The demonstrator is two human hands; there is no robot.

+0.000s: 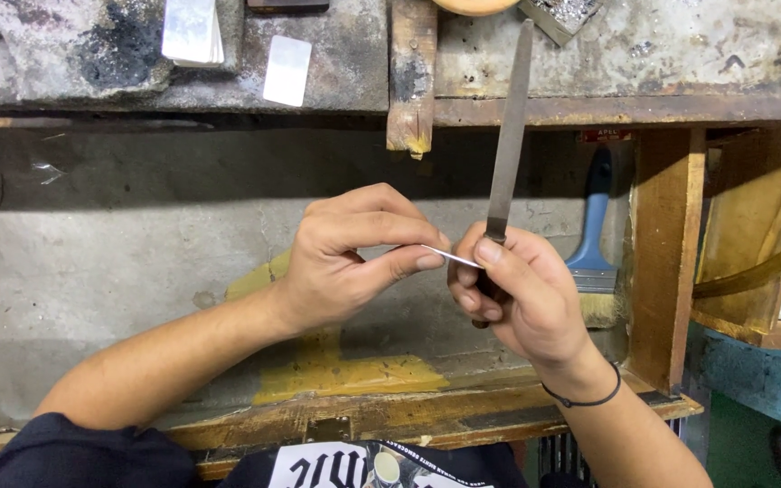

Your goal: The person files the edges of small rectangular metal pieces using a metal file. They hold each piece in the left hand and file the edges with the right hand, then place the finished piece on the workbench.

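Observation:
My left hand (354, 253) pinches a thin, flat strip of silver metal (452, 257) between thumb and fingers, its edge pointing right. My right hand (517, 294) grips the lower end of a long flat metal file (510, 136), which stands nearly upright and reaches up past the bench edge. The two hands meet in the middle of the view, and the strip's free end touches my right hand's fingers near the file's base. A thin black band circles my right wrist.
A worn wooden workbench (662, 63) runs along the top, with a wooden peg (410, 77) jutting forward and two pale metal plates (286, 70) on it. A blue-handled brush (595, 244) lies in the grey catch tray (110, 262). A yellowish hose (761, 267) curves at right.

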